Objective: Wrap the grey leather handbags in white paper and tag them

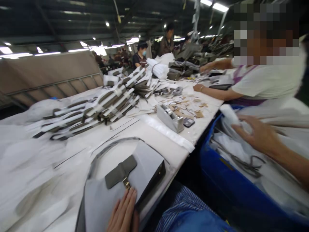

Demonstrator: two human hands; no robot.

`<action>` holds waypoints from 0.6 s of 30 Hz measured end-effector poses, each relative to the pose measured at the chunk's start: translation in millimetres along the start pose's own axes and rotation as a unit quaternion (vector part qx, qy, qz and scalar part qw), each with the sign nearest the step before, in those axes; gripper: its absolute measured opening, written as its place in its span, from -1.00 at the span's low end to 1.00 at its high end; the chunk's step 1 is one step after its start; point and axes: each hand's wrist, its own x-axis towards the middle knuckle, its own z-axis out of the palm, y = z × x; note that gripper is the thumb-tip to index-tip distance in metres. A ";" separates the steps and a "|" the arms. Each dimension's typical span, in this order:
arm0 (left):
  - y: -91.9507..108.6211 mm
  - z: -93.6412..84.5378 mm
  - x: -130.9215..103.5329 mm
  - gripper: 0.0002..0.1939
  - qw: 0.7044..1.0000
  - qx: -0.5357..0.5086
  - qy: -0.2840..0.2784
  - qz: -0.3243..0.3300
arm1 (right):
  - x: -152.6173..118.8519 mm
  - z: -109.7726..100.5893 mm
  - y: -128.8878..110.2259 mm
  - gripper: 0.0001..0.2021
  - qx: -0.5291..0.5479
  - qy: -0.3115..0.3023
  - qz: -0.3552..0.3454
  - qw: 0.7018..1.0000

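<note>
A handbag with a long dark strap lies on the table, its front covered by a pale sheet. A dark grey flap tab with a gold-coloured clasp shows over the sheet. My left hand lies flat on the bag's front just below the clasp, fingers stretched out. Off to the right, my right hand is over a blue bin, its thumb and fingers at the end of a white wrapping strip, which they appear to pinch.
Bundled bag parts are piled at the table's far left. A tape dispenser stands beside a small dark device, with brown scraps behind. A co-worker works at the right edge. Loose white material and grey cords fill the bin.
</note>
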 end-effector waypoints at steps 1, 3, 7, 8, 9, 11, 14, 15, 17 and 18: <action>6.5 -6.4 3.4 -0.32 1.000 0.013 -0.011 -0.019 | 1.5 -7.1 -21.4 -0.46 0.038 0.024 0.023 0.999; 16.1 -16.5 11.4 -0.36 0.999 0.027 -0.021 -0.038 | -0.2 -17.2 -64.5 -0.43 0.163 -0.035 0.014 0.986; 23.3 -34.4 25.6 -0.45 0.995 0.030 -0.072 -0.061 | -25.8 -11.7 -137.3 -0.47 0.368 -0.181 -0.058 0.910; 23.0 -39.6 29.2 -0.46 0.992 0.026 -0.098 -0.071 | -36.4 -5.9 -150.9 -0.50 0.386 -0.226 -0.088 0.890; 22.1 -45.1 33.2 -0.47 0.988 0.022 -0.126 -0.084 | -48.1 0.5 -162.8 -0.54 0.393 -0.263 -0.128 0.872; 18.3 -56.6 43.1 -0.45 0.977 0.011 -0.179 -0.111 | -73.1 13.4 -182.6 -0.63 0.384 -0.299 -0.228 0.843; 9.4 -72.3 61.7 -0.44 0.962 -0.018 -0.246 -0.118 | -107.2 29.8 -209.0 -0.61 0.375 -0.259 -0.372 0.809; 6.5 -76.6 67.8 -0.45 0.958 -0.032 -0.262 -0.116 | -116.3 34.8 -218.4 -0.63 0.372 -0.234 -0.404 0.803; 1.8 -83.6 77.9 -0.46 0.951 -0.061 -0.279 -0.115 | -130.2 44.8 -238.9 -0.68 0.368 -0.170 -0.448 0.797; 0.2 -86.3 81.5 -0.47 0.949 -0.074 -0.283 -0.116 | -135.4 49.9 -249.9 -0.70 0.365 -0.140 -0.461 0.796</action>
